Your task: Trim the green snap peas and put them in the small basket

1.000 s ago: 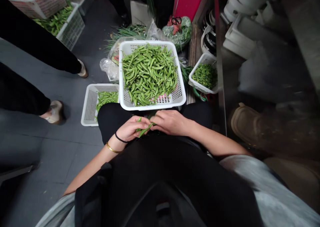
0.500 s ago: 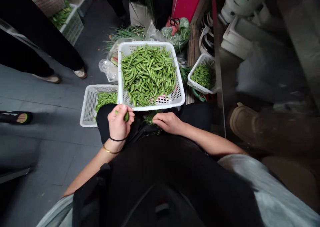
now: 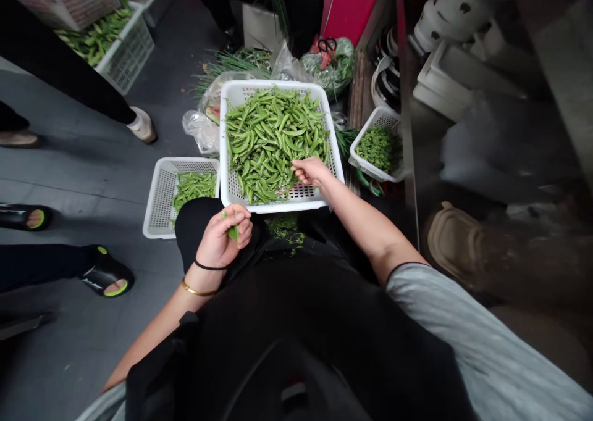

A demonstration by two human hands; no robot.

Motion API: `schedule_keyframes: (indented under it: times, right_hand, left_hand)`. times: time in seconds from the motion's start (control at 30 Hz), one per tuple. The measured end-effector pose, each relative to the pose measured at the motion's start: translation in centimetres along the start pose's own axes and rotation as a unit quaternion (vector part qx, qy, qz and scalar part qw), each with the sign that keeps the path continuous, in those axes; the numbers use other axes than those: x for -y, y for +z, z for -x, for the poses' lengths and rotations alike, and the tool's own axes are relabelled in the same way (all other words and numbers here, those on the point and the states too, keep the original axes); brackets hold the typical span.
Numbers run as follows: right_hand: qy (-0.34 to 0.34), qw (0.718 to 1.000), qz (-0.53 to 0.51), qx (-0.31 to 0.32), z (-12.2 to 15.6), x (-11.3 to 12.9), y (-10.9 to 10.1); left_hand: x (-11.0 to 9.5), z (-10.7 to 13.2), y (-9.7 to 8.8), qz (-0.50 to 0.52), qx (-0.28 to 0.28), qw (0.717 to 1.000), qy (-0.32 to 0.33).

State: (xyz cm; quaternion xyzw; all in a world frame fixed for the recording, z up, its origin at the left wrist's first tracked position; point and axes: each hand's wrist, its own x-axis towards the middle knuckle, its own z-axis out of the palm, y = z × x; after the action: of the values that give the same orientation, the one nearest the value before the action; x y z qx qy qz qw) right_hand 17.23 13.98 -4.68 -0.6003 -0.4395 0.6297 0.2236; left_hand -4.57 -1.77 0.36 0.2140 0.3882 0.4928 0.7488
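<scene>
A large white plastic basket [image 3: 273, 206] sits just beyond my knees, heaped with green pea pods [image 3: 273, 137]. My right hand [image 3: 310, 173] reaches over its right side, fingers extended and touching the pods, holding none that I can see. My left hand [image 3: 222, 236] is curled above my black-clad knee, shut on a single green pea pod [image 3: 233, 232]. A smaller white basket [image 3: 160, 199] holds a thinner layer of pods [image 3: 194, 187] on the floor to the left. Green trimmings [image 3: 282, 226] lie on my lap.
A white basket of chopped greens [image 3: 377, 146] stands to the right. Behind lie plastic bags, scissors [image 3: 327, 45] and green stalks [image 3: 236, 66]. Co-workers' legs and slippers [image 3: 106, 273] occupy the left; more baskets [image 3: 125, 54] stand top left. A beige shoe [image 3: 451, 242] sits right.
My right hand has moved from my lap forward onto the pods in the large basket. My left hand has separated from it and risen, keeping a pod. A co-worker's foot has come into view at left.
</scene>
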Motion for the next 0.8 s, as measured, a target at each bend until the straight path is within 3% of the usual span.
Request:
schedule_keyframes:
  times: [0.1, 0.17, 0.23, 0.3, 0.37, 0.43, 0.47, 0.57, 0.7, 0.8]
  right_hand:
    - [-0.020, 1.000, 0.006, 0.018, 2.4, -0.8, -1.1]
    - [-0.032, 0.995, 0.061, 0.075, 5.6, -1.4, -2.6]
    - [-0.025, 0.966, 0.179, 0.183, 8.5, -1.5, -4.1]
    - [-0.058, 0.920, 0.323, 0.217, 10.0, -1.0, -4.6]
    - [-0.134, 0.869, 0.461, 0.121, 9.4, -0.2, -4.0]
    - [-0.198, 0.799, 0.566, -0.034, 6.9, 0.5, -2.3]
    - [-0.208, 0.762, 0.608, -0.081, 5.4, 0.8, -1.3]
    - [-0.205, 0.695, 0.684, -0.090, 1.1, 1.3, 0.9]
    - [-0.228, 0.678, 0.695, -0.067, -1.0, 1.4, 0.3]
    - [-0.267, 0.707, 0.648, -0.096, 0.9, 2.0, -1.3]
  left_hand:
    - [-0.2, 0.1, -1.1, -0.002, -0.027, 1.000, 0.006]
    - [0.0, 0.0, -1.8, -0.007, -0.029, 1.000, 0.000]
    - [0.3, -0.4, -2.2, -0.017, -0.018, 1.000, -0.012]
    - [0.7, -0.9, -2.2, -0.029, 0.003, 0.999, -0.024]
    - [1.0, -1.3, -1.8, -0.038, 0.023, 0.998, -0.035]
    - [0.9, -1.4, -1.2, -0.037, 0.038, 0.997, -0.053]
    - [0.8, -1.4, -0.9, -0.034, 0.041, 0.997, -0.063]
    - [0.4, -0.8, -0.6, -0.029, 0.033, 0.996, -0.081]
    - [0.3, -0.4, -1.3, -0.021, 0.004, 0.997, -0.070]
    - [1.0, -0.7, -1.6, -0.007, -0.005, 0.997, -0.075]
